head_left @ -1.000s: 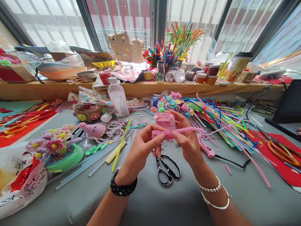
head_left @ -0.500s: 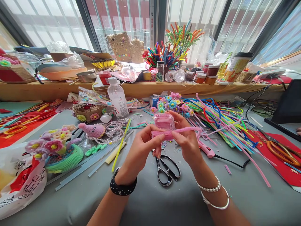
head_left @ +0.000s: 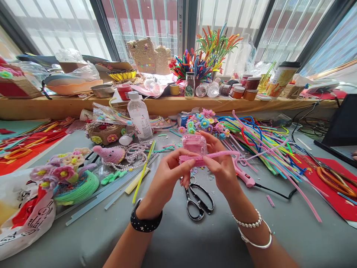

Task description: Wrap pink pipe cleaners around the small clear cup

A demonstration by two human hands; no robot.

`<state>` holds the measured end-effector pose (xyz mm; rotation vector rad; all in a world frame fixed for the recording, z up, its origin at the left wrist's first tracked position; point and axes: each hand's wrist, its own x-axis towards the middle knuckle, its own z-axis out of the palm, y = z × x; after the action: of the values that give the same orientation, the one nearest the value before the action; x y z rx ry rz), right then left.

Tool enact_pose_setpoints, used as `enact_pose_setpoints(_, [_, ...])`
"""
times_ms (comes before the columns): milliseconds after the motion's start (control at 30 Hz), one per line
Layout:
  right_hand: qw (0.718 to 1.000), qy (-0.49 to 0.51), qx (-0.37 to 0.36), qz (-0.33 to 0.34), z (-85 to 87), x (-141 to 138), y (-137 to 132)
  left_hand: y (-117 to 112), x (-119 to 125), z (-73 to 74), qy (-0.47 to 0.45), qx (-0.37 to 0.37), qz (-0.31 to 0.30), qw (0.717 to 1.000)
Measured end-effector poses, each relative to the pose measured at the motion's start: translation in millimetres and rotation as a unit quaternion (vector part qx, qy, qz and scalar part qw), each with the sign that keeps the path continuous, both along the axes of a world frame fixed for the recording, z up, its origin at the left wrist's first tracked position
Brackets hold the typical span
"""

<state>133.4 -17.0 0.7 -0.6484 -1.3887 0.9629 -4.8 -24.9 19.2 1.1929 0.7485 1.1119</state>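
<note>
Between both hands is a small clear pink plastic case [head_left: 194, 143], its lower part banded with fuzzy pink pipe cleaner. My left hand [head_left: 174, 169] is closed on the case's left side, thumb pressing the pipe cleaner. A loose length of pink pipe cleaner [head_left: 223, 153] runs off to the right, past the thumb of my right hand [head_left: 223, 167], which is closed around the case's right side. Fingers behind the case are partly hidden. Black-handled scissors [head_left: 199, 203] lie on the table below my hands. A pink hot glue gun [head_left: 247, 178] sits right of my right hand, partly covered.
Colourful pipe cleaners [head_left: 267, 145] are heaped at right, near orange-handled scissors [head_left: 331, 176] on red paper. Pipe-cleaner flowers [head_left: 205, 122] lie beyond my hands. At left are a plastic bottle [head_left: 140, 119], clear glue sticks [head_left: 89, 208] and a green flower pot [head_left: 79, 188].
Almost nothing differs; the case and my hands have shifted very slightly, with the same grip on the case and pipe cleaner.
</note>
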Motion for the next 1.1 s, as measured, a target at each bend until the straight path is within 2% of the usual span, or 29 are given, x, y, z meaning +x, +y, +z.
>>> enact_pose_setpoints(200, [1.000,-0.001,0.007,0.001,-0.8,0.1,0.8,0.2,-0.1,-1.4,-0.016,0.004,-0.011,1.000])
enact_pose_setpoints(467, [1.000,0.005,-0.019,0.020,0.2,1.2,1.4,2.0,-0.7,-2.1,-0.009,0.001,-0.007,1.000])
enact_pose_setpoints(700, [0.998,0.006,-0.057,-0.016,2.1,2.9,1.5,3.0,-5.1,0.6,0.024,0.020,-0.024,0.999])
enact_pose_setpoints(900, [0.996,0.044,-0.074,-0.008,6.1,6.6,2.9,9.2,-12.7,-2.1,0.075,0.082,0.094,0.989])
enact_pose_setpoints(1000, [0.997,0.040,-0.072,0.005,5.0,6.4,3.1,8.9,-8.2,-3.6,0.078,0.059,0.055,0.994])
enact_pose_setpoints(1100, [0.998,0.010,-0.054,0.002,3.9,5.4,2.7,6.3,-1.2,-3.4,0.028,0.038,0.012,0.999])
